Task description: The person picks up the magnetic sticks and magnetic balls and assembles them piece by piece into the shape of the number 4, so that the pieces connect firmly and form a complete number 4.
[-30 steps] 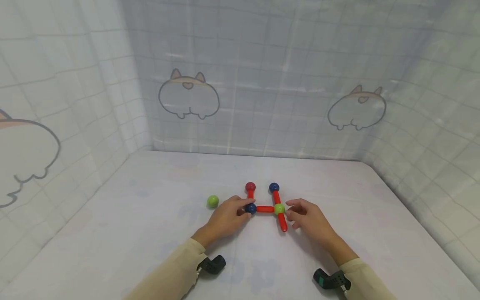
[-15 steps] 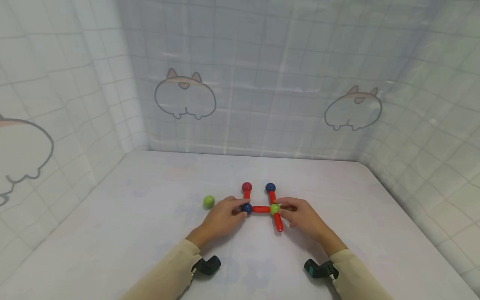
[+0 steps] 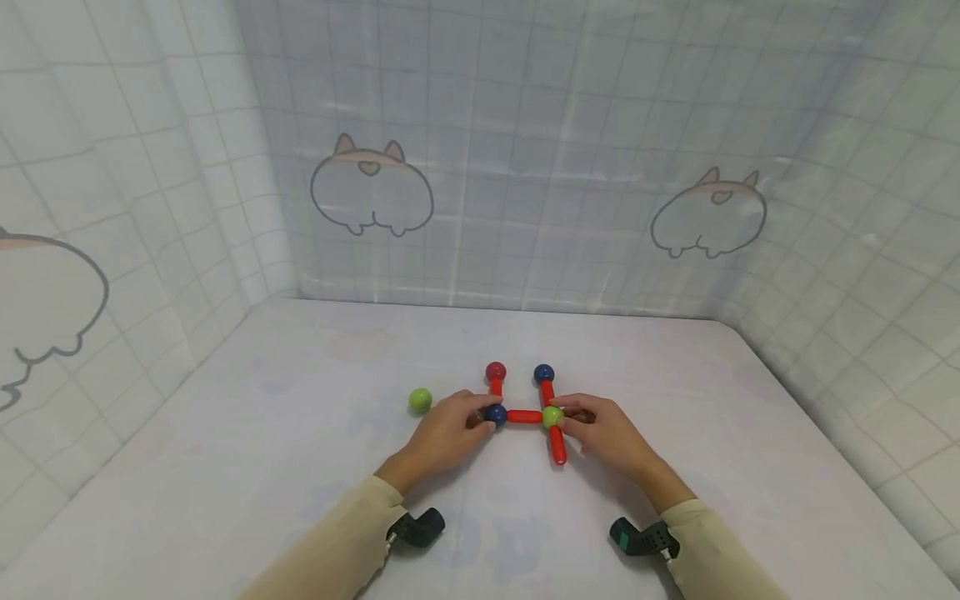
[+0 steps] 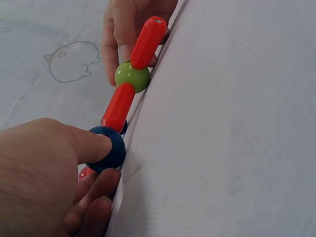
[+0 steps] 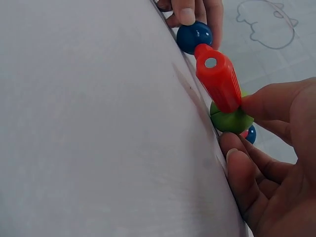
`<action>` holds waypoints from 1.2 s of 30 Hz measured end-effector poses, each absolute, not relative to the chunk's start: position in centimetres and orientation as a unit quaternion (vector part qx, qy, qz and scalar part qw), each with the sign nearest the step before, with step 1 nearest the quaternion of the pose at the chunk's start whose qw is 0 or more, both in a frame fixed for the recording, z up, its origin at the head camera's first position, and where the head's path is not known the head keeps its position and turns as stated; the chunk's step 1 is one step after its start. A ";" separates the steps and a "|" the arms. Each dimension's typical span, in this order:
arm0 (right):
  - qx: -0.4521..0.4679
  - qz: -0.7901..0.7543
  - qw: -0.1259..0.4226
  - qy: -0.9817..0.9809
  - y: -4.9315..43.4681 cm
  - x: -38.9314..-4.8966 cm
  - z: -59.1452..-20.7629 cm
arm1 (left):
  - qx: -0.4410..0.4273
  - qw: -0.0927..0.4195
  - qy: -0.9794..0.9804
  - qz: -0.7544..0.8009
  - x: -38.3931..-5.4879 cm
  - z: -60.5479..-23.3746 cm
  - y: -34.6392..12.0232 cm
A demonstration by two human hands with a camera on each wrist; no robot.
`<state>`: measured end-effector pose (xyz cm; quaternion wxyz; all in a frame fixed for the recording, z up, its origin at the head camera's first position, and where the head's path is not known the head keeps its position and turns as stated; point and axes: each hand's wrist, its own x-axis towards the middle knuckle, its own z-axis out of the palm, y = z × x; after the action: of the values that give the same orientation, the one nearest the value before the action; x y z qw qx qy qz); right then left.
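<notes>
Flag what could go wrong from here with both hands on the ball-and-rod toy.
1. The left hand pinches the blue ball and the right hand the green ball; only one short red rod links them. Pulling apart or twisting may break that joint.
2. The lower red rod ends free, so a nudge from the right hand could swing it off.
3. The loose green ball lies apart to the left and could roll if bumped.
</notes>
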<state>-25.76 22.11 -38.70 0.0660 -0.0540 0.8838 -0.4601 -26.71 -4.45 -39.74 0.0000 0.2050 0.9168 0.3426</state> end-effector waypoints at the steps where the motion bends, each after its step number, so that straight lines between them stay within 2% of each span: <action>1: -0.052 -0.460 0.063 0.884 22.1 -25.7 -38.7 | 0.205 0.000 0.917 0.343 -26.7 -39.8 -4.5; 6: -0.048 -0.458 0.061 0.885 21.9 -25.7 -38.8 | 0.203 0.001 0.916 0.346 -26.7 -39.8 -4.5; 15: -0.074 -0.460 0.095 0.880 22.4 -25.4 -38.4 | 0.198 0.003 0.916 0.348 -26.6 -39.9 -4.6; 26: -0.083 -0.460 0.110 0.877 23.1 -25.1 -38.4 | 0.192 0.012 0.919 0.343 -26.4 -39.8 -4.3; 36: -0.099 -0.462 0.110 0.875 22.8 -25.1 -38.3 | 0.192 0.007 0.918 0.348 -26.2 -39.8 -4.5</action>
<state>-25.13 22.78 -38.34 0.1100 -0.0986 0.8747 -0.4616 -26.22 -4.46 -39.78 0.0073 0.1921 0.9176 0.3479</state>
